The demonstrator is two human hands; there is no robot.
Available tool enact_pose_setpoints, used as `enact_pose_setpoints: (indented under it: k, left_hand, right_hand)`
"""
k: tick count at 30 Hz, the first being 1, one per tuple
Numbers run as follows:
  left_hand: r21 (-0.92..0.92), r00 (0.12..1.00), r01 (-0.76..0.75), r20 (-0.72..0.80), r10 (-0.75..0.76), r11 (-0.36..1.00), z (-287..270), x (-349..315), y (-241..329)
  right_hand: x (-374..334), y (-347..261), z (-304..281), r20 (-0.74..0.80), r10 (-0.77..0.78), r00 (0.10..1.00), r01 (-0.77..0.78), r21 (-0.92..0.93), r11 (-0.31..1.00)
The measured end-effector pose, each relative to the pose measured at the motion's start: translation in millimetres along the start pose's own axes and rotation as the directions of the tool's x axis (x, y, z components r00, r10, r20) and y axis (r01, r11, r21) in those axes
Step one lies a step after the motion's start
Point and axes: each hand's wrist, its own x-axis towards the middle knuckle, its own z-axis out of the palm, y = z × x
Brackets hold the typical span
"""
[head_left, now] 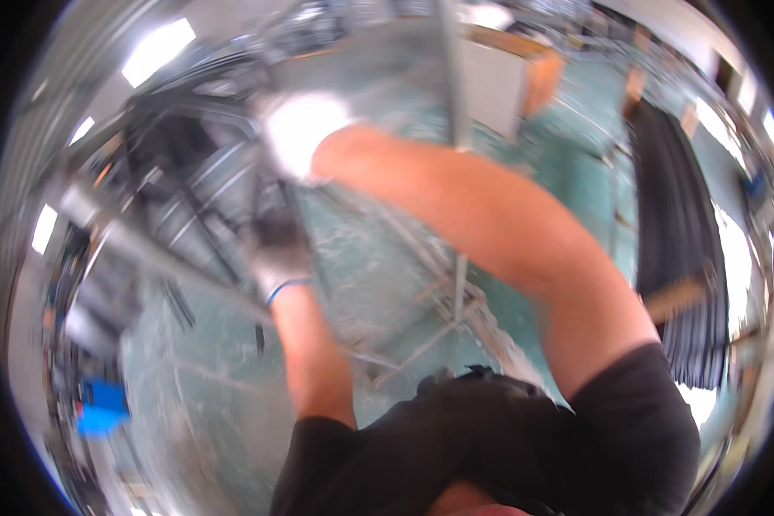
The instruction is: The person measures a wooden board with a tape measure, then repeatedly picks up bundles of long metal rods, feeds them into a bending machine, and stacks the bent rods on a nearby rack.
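Note:
Motion blurs the whole head view. My right hand (pixel 305 133), in a white glove, reaches across to the far left, beside a set of dark metal bars (pixel 206 202). Closer to me, my left hand (pixel 275 258) is against the same bars, in a light glove with a dark patch and a blue cuff edge. Both hands lie along one long dark edge that runs between them. The fingers of each hand are smeared, so I cannot make out whether they grip that edge or only touch it.
A grey rail (pixel 163 254) crosses at the left, and a metal post (pixel 450 77) stands ahead. Beyond the post is a white and orange-brown box (pixel 494 82). Long dark strips (pixel 675 249) are stacked at the right. A blue bin (pixel 103 408) sits at the lower left.

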Motion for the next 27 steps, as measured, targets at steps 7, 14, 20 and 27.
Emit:
enact_pose_setpoints:
  k: [7, 14, 20, 27]
  left_hand:
    - [0.548, 0.960, 0.218, 0.028, -0.278, 0.808, -12, -128, -85]
    - [0.585, 0.426, 0.780, -0.237, -0.873, 0.221, 83, -306, -255]
    - [0.764, 0.192, 0.643, -0.086, -0.978, 0.059, 197, -433, -360]
    - [0.775, -0.188, 0.613, -0.049, -0.981, -0.156, 267, -562, -436]
  right_hand:
    - [-265, 70, 63, -0.166, 0.090, 0.982, -0.078, 0.075, 0.994]
    - [-614, 79, 50, 0.360, 0.891, 0.276, -0.960, 0.058, 0.275]
    - [-820, -2, -41, 0.095, 0.991, -0.099, -0.989, 0.099, -0.108]
    - [-932, -43, -93, -0.113, 0.913, -0.392, -0.894, 0.280, -0.349]
